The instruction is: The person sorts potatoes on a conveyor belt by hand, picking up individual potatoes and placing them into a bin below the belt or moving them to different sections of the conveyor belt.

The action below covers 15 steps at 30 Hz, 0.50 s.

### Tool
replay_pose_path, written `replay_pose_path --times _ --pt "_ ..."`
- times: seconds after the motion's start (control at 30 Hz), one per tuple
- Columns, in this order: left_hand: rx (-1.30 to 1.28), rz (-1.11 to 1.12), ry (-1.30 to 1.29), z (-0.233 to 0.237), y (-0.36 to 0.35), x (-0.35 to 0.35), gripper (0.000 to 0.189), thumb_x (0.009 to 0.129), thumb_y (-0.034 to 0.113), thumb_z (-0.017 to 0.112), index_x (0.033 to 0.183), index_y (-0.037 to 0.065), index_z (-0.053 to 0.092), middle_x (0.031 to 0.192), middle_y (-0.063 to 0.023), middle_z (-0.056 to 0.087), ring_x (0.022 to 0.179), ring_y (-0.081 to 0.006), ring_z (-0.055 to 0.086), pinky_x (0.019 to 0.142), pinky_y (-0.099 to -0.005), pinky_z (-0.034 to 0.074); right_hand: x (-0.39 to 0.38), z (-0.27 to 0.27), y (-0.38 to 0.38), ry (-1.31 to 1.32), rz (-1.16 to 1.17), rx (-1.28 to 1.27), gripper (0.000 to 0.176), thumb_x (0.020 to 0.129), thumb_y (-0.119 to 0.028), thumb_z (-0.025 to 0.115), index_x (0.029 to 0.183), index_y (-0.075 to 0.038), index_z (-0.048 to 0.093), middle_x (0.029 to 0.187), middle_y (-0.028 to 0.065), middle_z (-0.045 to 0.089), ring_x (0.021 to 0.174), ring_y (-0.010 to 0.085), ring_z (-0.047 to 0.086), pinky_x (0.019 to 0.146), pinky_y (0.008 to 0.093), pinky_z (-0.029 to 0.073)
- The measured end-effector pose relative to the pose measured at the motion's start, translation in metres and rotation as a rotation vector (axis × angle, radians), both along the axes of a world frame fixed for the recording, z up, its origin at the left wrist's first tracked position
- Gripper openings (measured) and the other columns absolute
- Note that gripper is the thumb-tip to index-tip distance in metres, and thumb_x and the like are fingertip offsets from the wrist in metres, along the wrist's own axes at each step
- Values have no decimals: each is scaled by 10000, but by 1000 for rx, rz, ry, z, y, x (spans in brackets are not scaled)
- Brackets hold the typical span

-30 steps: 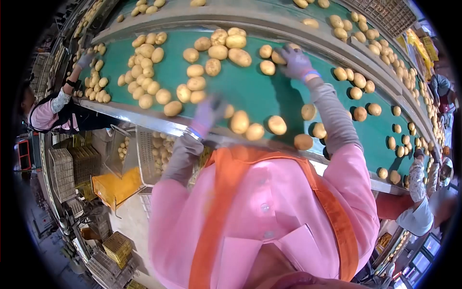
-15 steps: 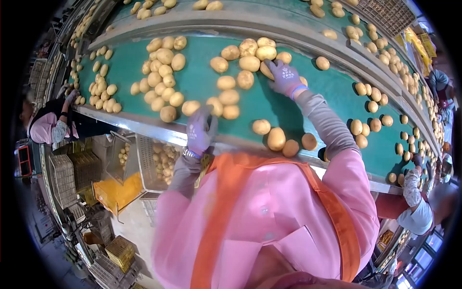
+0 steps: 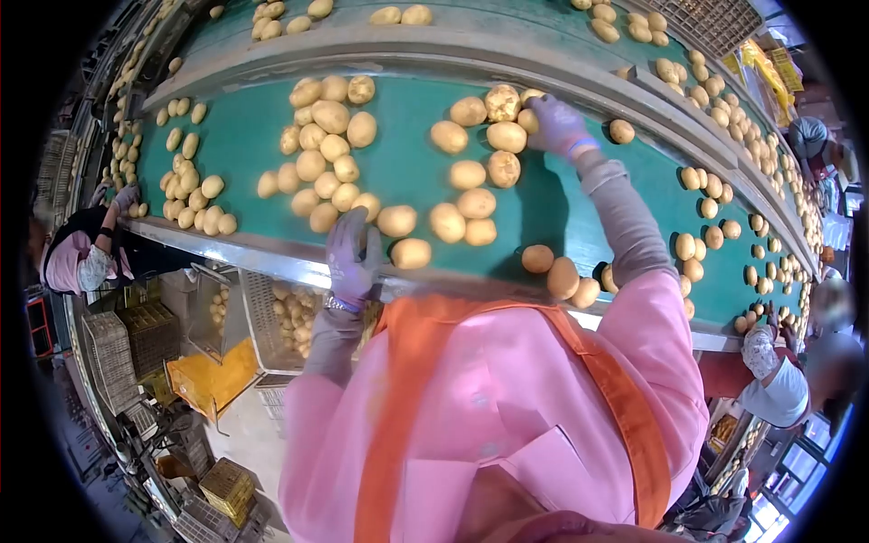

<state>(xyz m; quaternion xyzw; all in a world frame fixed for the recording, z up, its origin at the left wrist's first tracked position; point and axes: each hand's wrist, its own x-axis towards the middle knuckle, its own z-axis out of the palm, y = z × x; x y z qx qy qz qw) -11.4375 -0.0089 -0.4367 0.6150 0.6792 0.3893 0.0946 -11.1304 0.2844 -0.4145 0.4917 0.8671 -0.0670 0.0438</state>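
Potatoes lie in loose groups on a green conveyor belt [image 3: 412, 100]. At the belt's near edge is my gloved left hand [image 3: 353, 253], its fingers apart and nothing in it, just left of a potato [image 3: 411, 253]. My gloved right hand [image 3: 556, 124] is at the far side of the belt, its fingers against the right side of a potato group [image 3: 505, 137]; its fingertips are partly hidden, so whether it grips one is unclear. Several potatoes [image 3: 562, 278] rest by the near rim, in front of my chest.
A metal rail [image 3: 434, 38] separates this belt from another behind it. Below the near rim stands a crate of potatoes [image 3: 294, 317], beside a yellow bin [image 3: 213, 376]. One co-worker [image 3: 90, 249] stands at the left, another [image 3: 778, 389] at the right.
My left hand has moved slightly left and away from the potatoes it was beside. My right hand has shifted right and a little up. Potatoes near me have changed places along the belt.
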Motion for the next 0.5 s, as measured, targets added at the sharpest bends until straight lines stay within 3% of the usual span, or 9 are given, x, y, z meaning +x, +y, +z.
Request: replay_pose_path --times 0.03,0.07,0.13,0.2,0.27,0.33,0.37,0.43,0.5 --pt "4 -16 44 -1 -1 -9 313 842 64 630 1144 -16 609 1077 -203 654 1016 -388 615 888 -463 479 -3 5 3 49 -104 -150 711 739 -399 775 1347 -126 528 1306 190 577 1092 392 618 964 438 504" --pt "15 -31 90 -1 1 -18 318 846 68 630 1151 -19 608 1077 -212 652 1017 -393 614 890 -471 480 7 -16 22 428 -316 -163 657 808 -374 751 1351 -94 511 1282 167 592 1083 342 632 923 416 520" --pt "16 -25 77 -1 5 -33 321 852 75 626 1158 -20 608 1086 -217 650 1017 -398 613 893 -479 477 -5 10 29 1731 -545 -390 564 894 -334 693 1338 -41 505 1166 147 649 1058 280 641 888 384 523" --pt "1 -37 69 -1 2 -46 325 857 82 623 1165 -21 608 1094 -223 648 1018 -403 611 897 -487 474 -37 11 17 1535 -533 -193 486 951 -269 631 1340 -14 493 1172 143 634 1054 233 631 889 354 518" --pt "-10 -34 80 -2 5 -62 324 866 94 618 1168 -23 609 1106 -229 644 1018 -413 609 896 -488 477 -48 -37 33 471 -280 -133 727 842 -448 695 1410 -60 459 1281 195 611 1144 349 610 979 415 474" --pt "16 -31 85 -6 4 -77 320 871 104 618 1163 -24 609 1104 -231 641 1011 -418 608 881 -480 484 -75 -34 17 70 -223 22 779 763 -527 717 1376 -87 523 1287 217 608 1196 372 574 1010 443 449" --pt "8 -11 54 -5 4 -84 314 870 104 620 1157 -24 610 1089 -230 641 996 -418 609 868 -477 487 -84 -23 18 68 -219 23 779 763 -527 717 1376 -87 523 1287 217 608 1196 372 574 1010 443 449" --pt "-7 2 22 -4 2 -100 309 870 103 622 1151 -24 611 1074 -230 640 980 -418 609 854 -475 489 -100 13 20 -73 -314 -399 732 741 -536 736 1303 -86 602 1282 208 618 1188 338 590 996 425 458" --pt "36 -6 41 -3 3 -115 288 873 95 619 1135 -24 613 1031 -216 638 940 -410 612 821 -470 493 -107 35 11 -124 -317 -496 753 721 -557 747 1286 -76 617 1271 199 626 1176 326 597 986 412 462"
